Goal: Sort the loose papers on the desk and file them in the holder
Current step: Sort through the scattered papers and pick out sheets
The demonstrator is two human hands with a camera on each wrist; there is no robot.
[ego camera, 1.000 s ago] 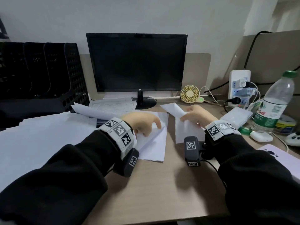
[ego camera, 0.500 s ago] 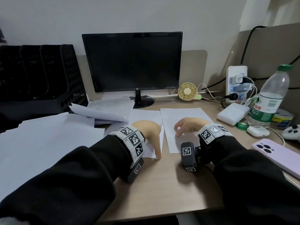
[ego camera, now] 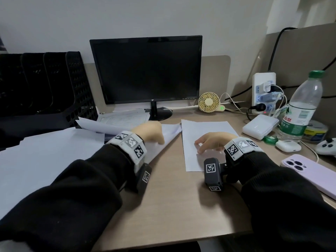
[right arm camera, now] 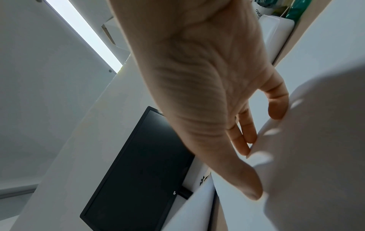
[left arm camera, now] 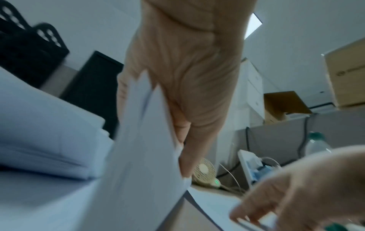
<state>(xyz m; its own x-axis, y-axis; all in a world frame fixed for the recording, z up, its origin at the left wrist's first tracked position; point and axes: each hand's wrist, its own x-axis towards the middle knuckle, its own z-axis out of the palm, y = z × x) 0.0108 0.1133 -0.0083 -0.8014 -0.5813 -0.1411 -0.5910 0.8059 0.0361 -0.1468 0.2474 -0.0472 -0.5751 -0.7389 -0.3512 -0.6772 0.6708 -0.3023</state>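
The black mesh file holder (ego camera: 54, 84) (left arm camera: 29, 51) stands at the back left. White loose papers (ego camera: 45, 151) are piled in front of it. My left hand (ego camera: 154, 132) (left arm camera: 187, 78) pinches one sheet (ego camera: 171, 130) (left arm camera: 142, 156) by its right edge and holds that edge up off the desk. To the right, another white sheet (ego camera: 205, 126) (right arm camera: 316, 140) lies flat on the desk. My right hand (ego camera: 209, 142) (right arm camera: 207, 93) rests on it with spread fingertips touching the paper.
A dark monitor (ego camera: 147, 70) stands at the back centre, with printed sheets (ego camera: 125, 119) by its foot. On the right are a small fan (ego camera: 209, 102), power strip (ego camera: 263, 91), white power bank (ego camera: 260, 126), water bottle (ego camera: 301, 110), earbud case (ego camera: 288, 146) and phone (ego camera: 312, 171).
My right hand laid its lifted sheet flat and now rests on it. My left hand went from pressing its sheet down to lifting the sheet's right edge, shifting left.
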